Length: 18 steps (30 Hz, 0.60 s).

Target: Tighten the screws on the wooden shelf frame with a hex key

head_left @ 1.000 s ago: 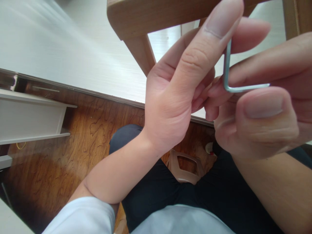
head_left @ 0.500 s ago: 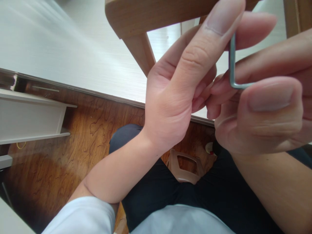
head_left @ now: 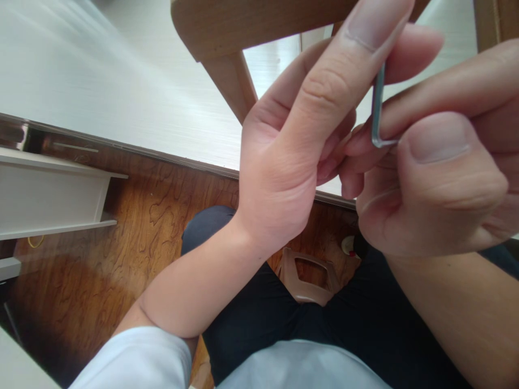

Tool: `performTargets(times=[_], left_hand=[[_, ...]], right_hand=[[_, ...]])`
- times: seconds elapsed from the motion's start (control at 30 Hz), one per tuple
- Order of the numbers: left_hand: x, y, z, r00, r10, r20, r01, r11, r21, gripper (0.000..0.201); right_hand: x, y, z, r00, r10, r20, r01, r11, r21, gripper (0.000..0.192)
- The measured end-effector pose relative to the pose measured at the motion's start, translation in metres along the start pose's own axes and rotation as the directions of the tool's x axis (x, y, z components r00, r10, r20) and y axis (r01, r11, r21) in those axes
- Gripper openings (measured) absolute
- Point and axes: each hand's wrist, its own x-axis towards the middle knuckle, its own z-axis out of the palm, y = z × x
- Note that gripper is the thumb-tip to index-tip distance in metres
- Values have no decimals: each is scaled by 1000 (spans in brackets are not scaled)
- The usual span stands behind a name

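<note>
Left hand [head_left: 279, 162]: thumb and forefinger pinched together on the upper end of a bent metal rod [head_left: 377, 111]. Right hand [head_left: 450, 183], just to its right: thumb over the rod's short lower leg, forefinger behind the long one (thumb hides the contact, cannot tell if clamped). Rod's bend at the bottom, between the hands. Far: wooden frame [head_left: 251, 32], white worktop [head_left: 121, 102]. Left: brown floor [head_left: 150, 221]. Near, between dark trouser legs [head_left: 247, 324]: stool [head_left: 288, 270].

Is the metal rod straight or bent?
Bent: the rod runs down from the left hand, then turns sharply toward the right hand.
</note>
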Motion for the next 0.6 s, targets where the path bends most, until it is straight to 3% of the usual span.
performTargets(times=[0.1,0.17,0.23,0.3,0.37,0.43,0.5,0.6], left_hand=[[-4,3,25,980,94,-175,-83,994,69,75],[-4,-2,22,938,14,-345,36,990,139,98],[-1,-12,2,888,-124,-443,208,967,146,112],[4,-25,-25,893,-218,-395,287,950,125,112],[12,-33,-51,926,-276,-260,313,943,113,111],[23,-33,-67,936,-331,-120,342,935,91,112],[36,-27,-74,941,-338,-33,339,939,58,113],[53,-15,-72,960,-280,12,280,960,0,113]], right_hand=[[-3,8,-1,989,-151,0,151,989,9,17],[-5,11,1,980,-198,7,198,980,12,17],[-6,13,4,970,-240,-20,240,971,2,21],[-7,16,8,952,-292,-91,292,956,-15,25],[-9,21,8,945,-302,-125,303,953,-15,24],[-10,27,4,953,-291,-88,293,956,3,15],[-11,31,-3,967,-252,24,252,968,5,13],[-12,23,-9,988,-146,53,148,987,-53,19]])
